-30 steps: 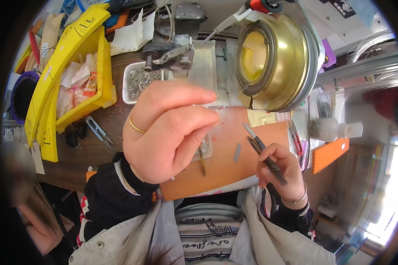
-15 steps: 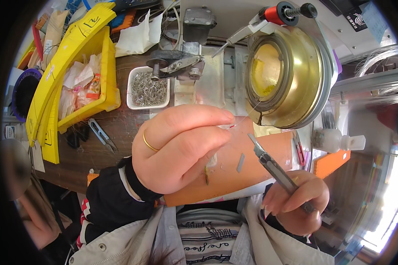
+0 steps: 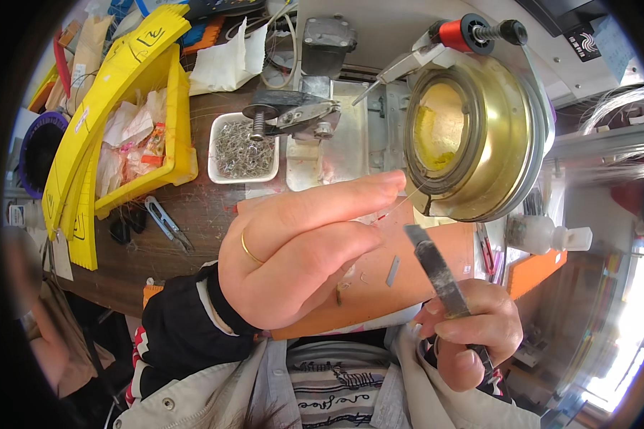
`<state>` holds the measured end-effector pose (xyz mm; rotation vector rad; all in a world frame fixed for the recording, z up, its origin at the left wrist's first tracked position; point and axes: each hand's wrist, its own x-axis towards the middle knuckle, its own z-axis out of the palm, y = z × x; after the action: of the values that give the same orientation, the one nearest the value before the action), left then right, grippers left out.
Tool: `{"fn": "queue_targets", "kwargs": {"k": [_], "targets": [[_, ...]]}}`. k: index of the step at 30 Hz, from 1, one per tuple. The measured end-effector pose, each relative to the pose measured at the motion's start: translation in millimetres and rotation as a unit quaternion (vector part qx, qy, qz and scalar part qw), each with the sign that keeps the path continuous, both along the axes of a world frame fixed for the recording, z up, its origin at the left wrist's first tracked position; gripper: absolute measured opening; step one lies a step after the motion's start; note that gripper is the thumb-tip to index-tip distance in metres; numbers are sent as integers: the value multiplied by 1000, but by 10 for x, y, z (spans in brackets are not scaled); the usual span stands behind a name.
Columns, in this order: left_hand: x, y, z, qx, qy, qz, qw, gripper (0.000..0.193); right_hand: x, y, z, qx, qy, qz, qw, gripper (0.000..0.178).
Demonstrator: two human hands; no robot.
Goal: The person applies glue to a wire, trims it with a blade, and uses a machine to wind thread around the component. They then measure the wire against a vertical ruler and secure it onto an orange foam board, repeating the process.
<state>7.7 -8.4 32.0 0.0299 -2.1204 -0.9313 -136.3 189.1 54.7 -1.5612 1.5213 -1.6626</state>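
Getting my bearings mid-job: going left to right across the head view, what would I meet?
Purple-rimmed tub → yellow bin → left hand → right hand holding a knife → plastic bottle.

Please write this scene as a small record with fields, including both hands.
Left hand: fingers near a thin thread; grip on it unclear
Right hand: holds a knife, its tip toward upper left
Below hands: orange mat
Upper right: brass-coloured wheel
Beyond left hand: white tray of small metal pieces
Far left: yellow box with crumpled paper
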Motion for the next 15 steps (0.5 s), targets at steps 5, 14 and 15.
{"fn": "queue_targets", "kwargs": {"k": [5, 14, 15], "targets": [[-18, 15, -20, -11, 15, 18, 1000, 25, 30, -11, 20, 56, 67, -28, 996, 28], [-8, 38, -7, -3, 12, 15, 1000, 25, 63, -62, 35, 85, 91, -33, 992, 33], [-7, 32, -5, -3, 12, 15, 1000, 25, 75, -72, 34, 82, 86, -37, 992, 33]]}}
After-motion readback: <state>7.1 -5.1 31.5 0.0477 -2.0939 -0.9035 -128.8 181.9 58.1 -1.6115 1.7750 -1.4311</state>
